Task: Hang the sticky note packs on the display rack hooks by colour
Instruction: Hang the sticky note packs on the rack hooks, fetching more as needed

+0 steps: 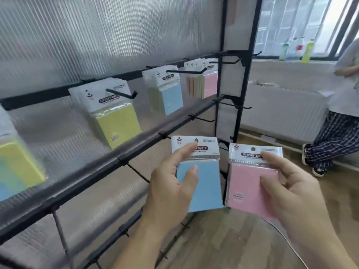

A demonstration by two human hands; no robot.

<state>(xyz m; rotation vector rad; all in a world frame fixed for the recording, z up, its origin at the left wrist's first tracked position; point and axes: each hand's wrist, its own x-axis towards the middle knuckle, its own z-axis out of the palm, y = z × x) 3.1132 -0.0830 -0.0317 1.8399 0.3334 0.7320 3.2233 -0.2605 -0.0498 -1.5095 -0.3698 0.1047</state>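
Hands hold one sticky note pack each, low in front of a black display rack (48,93). The left hand (171,183) clamps a blue pack (206,191), thumb and forefinger pressed on its front. The right hand (291,193) pinches a pink pack (246,183) the same way. Both packs stand upright, hanging hole at the top. Along the rack's upper rail hang yellow packs (114,121), then hanging blue packs (172,94), then hanging pink packs (210,82) at the rail's right end. Both target hooks lie above the left hand; the pink one sits up and well left of the right hand. Each pack likely needs lifting, hole first, onto its colour.
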